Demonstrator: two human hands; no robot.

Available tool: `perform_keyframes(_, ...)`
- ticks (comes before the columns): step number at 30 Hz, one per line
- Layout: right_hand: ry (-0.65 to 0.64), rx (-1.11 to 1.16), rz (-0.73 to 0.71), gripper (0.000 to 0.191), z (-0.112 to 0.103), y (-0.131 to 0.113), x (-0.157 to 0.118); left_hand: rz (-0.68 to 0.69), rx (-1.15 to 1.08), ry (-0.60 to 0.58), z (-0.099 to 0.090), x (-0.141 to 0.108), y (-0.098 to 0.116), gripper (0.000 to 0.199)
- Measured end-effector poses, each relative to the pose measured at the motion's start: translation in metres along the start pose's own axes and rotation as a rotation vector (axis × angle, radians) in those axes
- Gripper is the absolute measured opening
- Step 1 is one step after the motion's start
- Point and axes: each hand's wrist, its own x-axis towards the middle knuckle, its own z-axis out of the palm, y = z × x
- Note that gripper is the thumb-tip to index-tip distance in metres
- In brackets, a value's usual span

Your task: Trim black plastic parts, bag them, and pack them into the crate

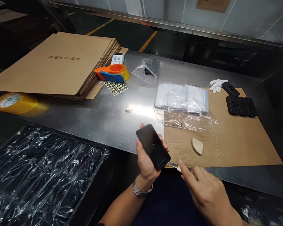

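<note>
Right hand around pointed metal knife

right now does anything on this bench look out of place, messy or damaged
Nothing looks badly wrong. One black rectangular case lies askew by the white fabric glove, out of line with the row of three similar cases. There's also a dark smudge on the shiny metal tabletop.

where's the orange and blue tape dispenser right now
In the head view, the orange and blue tape dispenser sits left of centre, beside the stacked brown cardboard sheets.
</note>
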Motion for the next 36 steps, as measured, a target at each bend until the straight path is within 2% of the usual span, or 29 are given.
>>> perform_keyframes(8, -0.034, -0.008, -0.007, 0.042, 0.000, 0.001, -0.003, 0.040, 0.009, -0.034, 0.000, -0.002, -0.002, 0.060)
perform_keyframes(16, -0.027, -0.052, -0.010, 0.043, -0.001, 0.001, -0.003, 0.044, 0.026, -0.067, -0.002, -0.005, -0.004, 0.056)
perform_keyframes(22, -0.020, -0.121, 0.006, 0.042, -0.001, 0.001, -0.003, 0.007, 0.070, -0.029, 0.000, -0.006, -0.004, 0.057)
perform_keyframes(30, -0.013, 0.158, -0.012, 0.033, -0.004, 0.013, 0.002, -0.109, 0.141, -0.044, 0.001, -0.002, 0.003, 0.057)
perform_keyframes(36, -0.091, 0.171, -0.002, 0.030, -0.001, 0.015, 0.002, -0.153, 0.183, -0.045, -0.002, -0.001, 0.001, 0.056)
